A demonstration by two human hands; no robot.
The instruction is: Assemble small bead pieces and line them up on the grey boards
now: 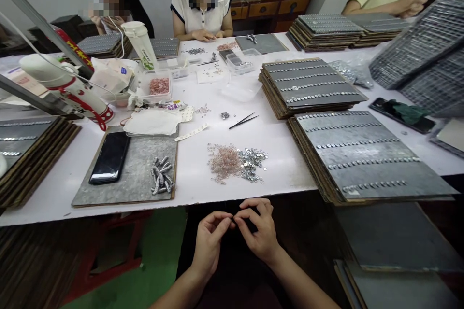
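Forearms (308, 280): bare, nearest my camera, running forward to the fingers (220, 228), which I have short of the surface (195, 190) and its near edge.
Left hand (208, 246): thumb and forefinger tips drawn close, pointing at the other hand.
Right hand (263, 236): thumb and forefinger tips likewise drawn close, almost meeting the left's; whether either is clamped on a small piece I cannot tell from here.
Pink rings (223, 161): a loose, translucent heap just beyond the fingers.
Silver discs (253, 164): beyond the fingers and slightly right, spilling against the rings.
Tweezers (242, 121): farther past the fingers, lying flat behind the discs.
Grey board (137, 171): left of the fingers, carrying a black phone (109, 157) and curved silver pieces (162, 175).
Board stack (380, 174): right of the fingers, its top sheet lined with rows of small discs.
Co-worker (201, 14): well beyond the fingers, across from me, in a white short-sleeved shirt.
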